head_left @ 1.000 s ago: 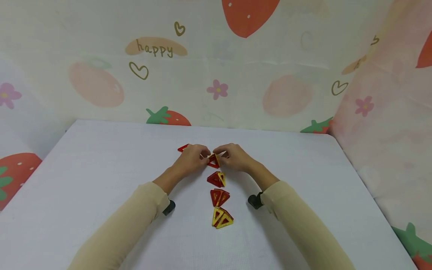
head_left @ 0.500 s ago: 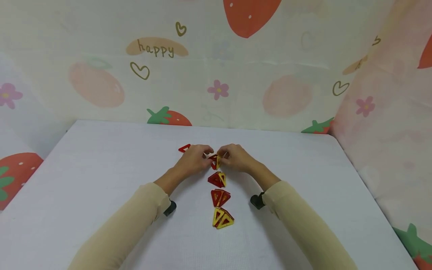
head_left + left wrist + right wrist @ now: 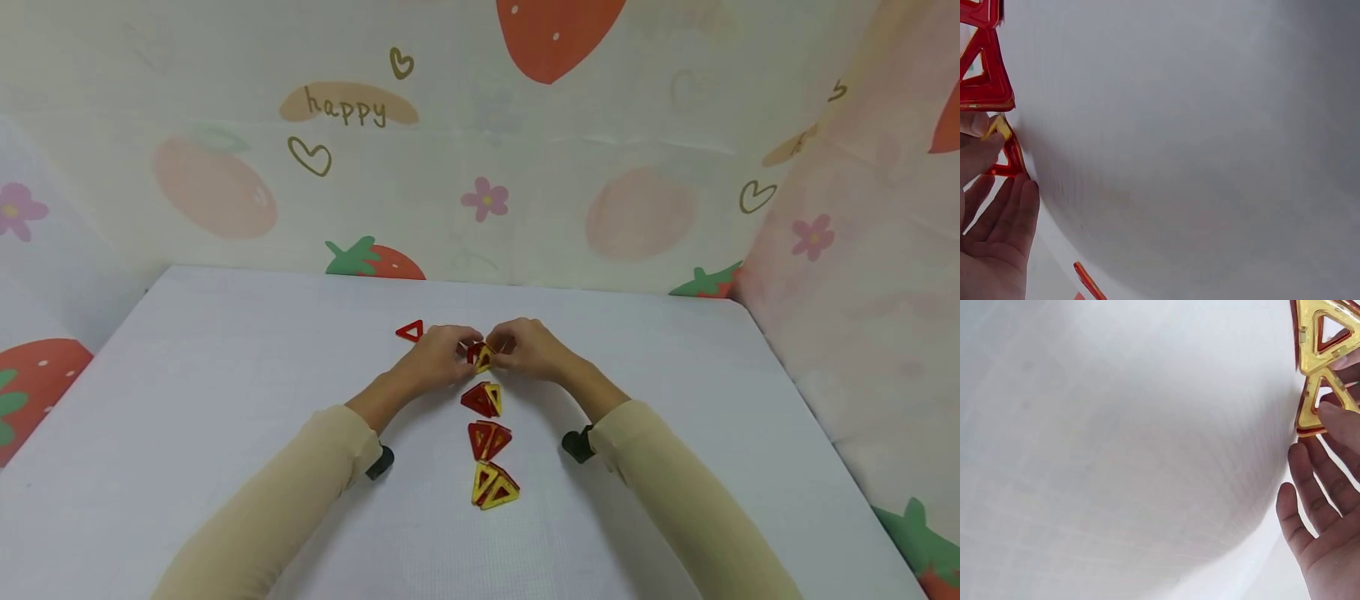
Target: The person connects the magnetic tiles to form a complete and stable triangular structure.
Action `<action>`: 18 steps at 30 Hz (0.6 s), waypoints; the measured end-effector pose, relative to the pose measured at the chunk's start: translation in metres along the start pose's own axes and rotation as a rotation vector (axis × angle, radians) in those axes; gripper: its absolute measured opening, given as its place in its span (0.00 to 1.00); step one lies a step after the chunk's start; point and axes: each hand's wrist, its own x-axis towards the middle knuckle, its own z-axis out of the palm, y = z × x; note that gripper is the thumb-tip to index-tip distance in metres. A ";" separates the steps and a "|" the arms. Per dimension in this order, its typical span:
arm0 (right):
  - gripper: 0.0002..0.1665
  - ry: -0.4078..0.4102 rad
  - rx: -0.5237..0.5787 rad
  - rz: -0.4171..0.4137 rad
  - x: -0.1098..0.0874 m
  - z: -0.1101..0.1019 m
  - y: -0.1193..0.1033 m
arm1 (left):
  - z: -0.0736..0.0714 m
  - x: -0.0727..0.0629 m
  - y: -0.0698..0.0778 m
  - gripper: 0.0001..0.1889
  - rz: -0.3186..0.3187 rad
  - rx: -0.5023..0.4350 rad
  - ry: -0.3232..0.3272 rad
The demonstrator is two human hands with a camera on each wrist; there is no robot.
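Both hands meet at a small pyramid of triangular magnetic tiles at the far end of a row. My left hand holds its red side; in the left wrist view the thumb lies over the red tile and the other fingers lie beyond it. From the right, my right hand pinches the yellow tile, thumb pressed on its face. Several fingers of the right hand spread below it in the right wrist view. The pyramid's far side is hidden by the fingers.
Nearer the person stand three more tile clusters in line: a red and yellow one, a red one and a yellow-fronted one. A single red triangle tile lies beyond the left hand on the white table.
The yellow tile has swung from the pyramid's right side to face the front. Both hands have shifted slightly right, and more of the loose red tile shows behind the left hand.
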 end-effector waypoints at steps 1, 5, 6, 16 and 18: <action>0.10 0.001 0.004 0.001 0.000 0.000 0.001 | 0.001 0.000 0.000 0.22 -0.003 -0.005 0.000; 0.11 0.005 0.022 0.004 -0.001 0.000 0.003 | 0.001 0.001 0.000 0.21 -0.004 -0.018 0.006; 0.11 0.007 0.025 0.003 -0.001 0.001 0.003 | 0.001 0.001 0.000 0.21 -0.004 -0.019 0.006; 0.10 0.010 0.012 -0.012 -0.003 -0.001 0.002 | 0.000 0.000 0.000 0.20 -0.007 -0.023 0.000; 0.10 0.010 0.010 -0.013 -0.003 -0.001 0.002 | 0.000 0.000 -0.001 0.20 -0.008 -0.022 -0.002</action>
